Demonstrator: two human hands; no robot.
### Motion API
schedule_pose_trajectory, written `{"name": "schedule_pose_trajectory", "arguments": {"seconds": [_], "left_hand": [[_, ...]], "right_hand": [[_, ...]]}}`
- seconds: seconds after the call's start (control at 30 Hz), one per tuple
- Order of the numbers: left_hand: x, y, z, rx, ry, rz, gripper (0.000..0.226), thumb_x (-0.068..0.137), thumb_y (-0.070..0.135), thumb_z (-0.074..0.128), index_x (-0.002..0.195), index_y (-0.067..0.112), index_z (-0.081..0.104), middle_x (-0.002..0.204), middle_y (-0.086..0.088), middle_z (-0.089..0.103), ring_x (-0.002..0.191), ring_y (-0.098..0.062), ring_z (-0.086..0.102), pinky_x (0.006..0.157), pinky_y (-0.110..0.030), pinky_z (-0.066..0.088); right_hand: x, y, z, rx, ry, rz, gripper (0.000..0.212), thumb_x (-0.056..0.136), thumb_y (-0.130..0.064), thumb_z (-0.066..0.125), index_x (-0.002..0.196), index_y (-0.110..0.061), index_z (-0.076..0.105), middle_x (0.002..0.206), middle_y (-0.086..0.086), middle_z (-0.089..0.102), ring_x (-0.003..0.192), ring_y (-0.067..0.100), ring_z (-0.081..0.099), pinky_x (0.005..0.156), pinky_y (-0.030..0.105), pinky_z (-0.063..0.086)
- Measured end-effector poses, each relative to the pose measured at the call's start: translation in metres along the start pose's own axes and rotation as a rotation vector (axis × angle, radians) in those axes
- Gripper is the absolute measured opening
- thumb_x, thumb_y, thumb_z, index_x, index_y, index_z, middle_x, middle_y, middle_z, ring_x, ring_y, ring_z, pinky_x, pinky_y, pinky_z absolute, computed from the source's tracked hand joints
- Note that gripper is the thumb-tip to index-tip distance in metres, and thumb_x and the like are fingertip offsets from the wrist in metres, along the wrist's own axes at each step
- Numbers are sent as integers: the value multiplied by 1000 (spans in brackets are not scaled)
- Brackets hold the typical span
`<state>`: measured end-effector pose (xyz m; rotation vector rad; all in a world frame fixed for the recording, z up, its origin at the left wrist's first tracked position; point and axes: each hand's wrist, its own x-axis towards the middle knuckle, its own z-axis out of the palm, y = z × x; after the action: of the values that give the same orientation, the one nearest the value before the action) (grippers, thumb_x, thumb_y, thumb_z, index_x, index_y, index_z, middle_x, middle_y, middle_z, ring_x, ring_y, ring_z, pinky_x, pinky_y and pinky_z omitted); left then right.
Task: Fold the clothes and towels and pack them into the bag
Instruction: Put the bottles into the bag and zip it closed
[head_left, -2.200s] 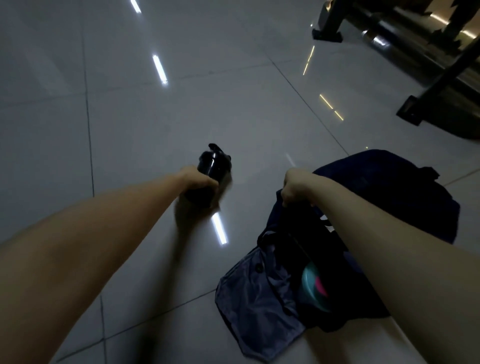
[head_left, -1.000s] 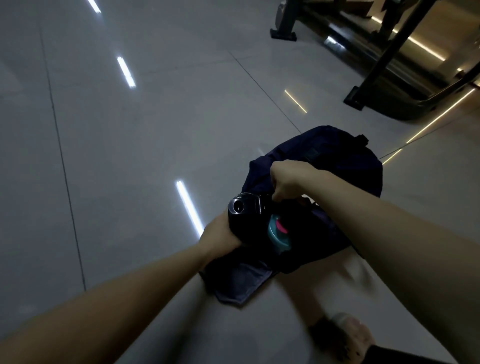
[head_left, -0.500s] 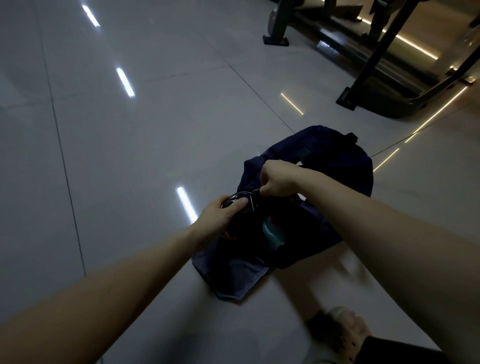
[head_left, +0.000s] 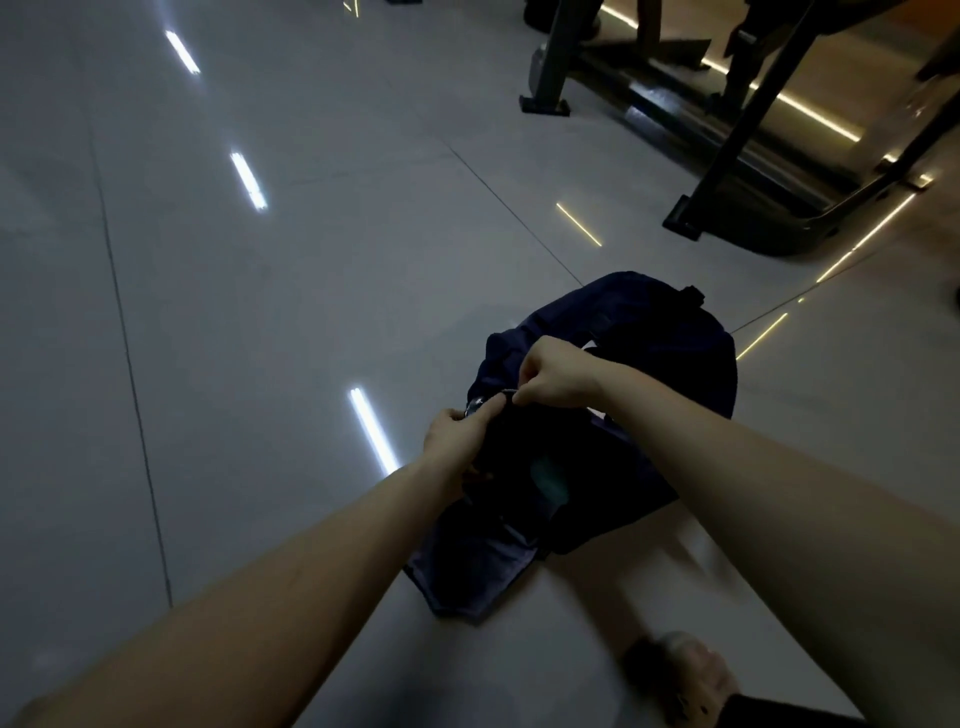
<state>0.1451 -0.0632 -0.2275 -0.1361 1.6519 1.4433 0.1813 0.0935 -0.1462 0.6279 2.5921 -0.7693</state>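
A dark navy bag (head_left: 670, 343) lies open on the grey tiled floor, its flap (head_left: 470, 566) spread toward me. My right hand (head_left: 553, 374) pinches the near edge of the bag's opening and holds it up. At that opening my left hand (head_left: 457, 434) is curled on the top of a black bottle (head_left: 475, 406), most of it sunk inside the bag. A teal item (head_left: 550, 480) shows dimly inside. The room is dark and I can make out no folded clothes.
Black metal frames of gym equipment (head_left: 727, 156) stand at the back right. Light strips reflect off the glossy floor (head_left: 249, 182). My foot (head_left: 675, 670) in a sandal is at the bottom right, close to the bag.
My left hand carried the black bottle from the floor on the left over to the bag and pushed it down inside. My right hand kept holding the opening's edge.
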Motion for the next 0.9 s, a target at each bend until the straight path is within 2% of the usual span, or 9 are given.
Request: {"name": "schedule_pose_trajectory", "arguments": {"seconds": [0.07,0.13,0.17,0.23,0.37,0.43,0.67,0.8,0.9], "left_hand": [[-3,0,-11,-129,-96,-68,42,86,46,71,114,14,65,104,-13,69,80,-27,70,63,-39,62],[-3,-3,-18,-221,-160,-103,28,92,30,68,114,13,67,103,-15,67,87,-28,69,79,-42,60],[-4,-6,-18,-243,-169,-95,24,93,27,67,113,12,68,103,-14,68,92,-28,68,82,-40,59],[-3,-12,-14,-255,-152,-40,19,96,25,65,109,12,69,101,-10,70,93,-25,69,79,-38,60],[-5,-14,3,-242,-78,9,28,97,28,66,119,9,67,113,-11,72,99,-30,73,72,-37,63],[-4,-11,9,-237,-39,11,29,96,29,68,116,8,68,113,-12,72,99,-31,73,72,-38,63],[2,-6,28,-260,52,41,28,96,34,69,111,11,70,107,-7,74,97,-26,72,72,-33,61],[-1,-8,9,-315,-135,-3,31,97,27,66,123,10,66,115,-13,71,100,-29,71,84,-40,62],[2,-19,-11,-160,-219,123,38,97,22,67,133,12,60,114,-12,73,92,-26,75,85,-39,61]], "right_hand": [[0,3,-1,20,-17,10,17,84,-19,74,80,-2,76,66,7,63,63,19,59,60,34,45],[-1,5,-2,48,-27,14,15,84,-18,75,81,-4,76,71,7,65,67,18,61,64,34,48],[-2,4,-2,58,-34,8,14,85,-17,74,81,-4,76,72,7,65,69,18,61,66,34,48],[-3,0,-2,48,-48,-14,13,88,-15,72,80,-5,74,73,6,64,69,17,59,66,32,48],[-5,-8,-1,-16,-60,-46,19,88,-12,71,70,-12,65,67,1,57,62,12,51,57,25,40],[-5,-8,0,-16,-56,-43,19,87,-9,70,69,-12,64,65,1,55,61,12,49,55,25,39],[-6,-8,-7,112,-8,-16,7,86,-5,70,81,-2,71,69,4,57,66,14,53,61,29,43],[-1,-2,-3,35,6,-18,18,86,-13,73,87,5,72,72,9,60,69,18,55,65,35,45],[1,1,3,-49,22,-18,18,83,-15,72,85,4,73,73,16,61,68,21,54,62,34,42]]}}
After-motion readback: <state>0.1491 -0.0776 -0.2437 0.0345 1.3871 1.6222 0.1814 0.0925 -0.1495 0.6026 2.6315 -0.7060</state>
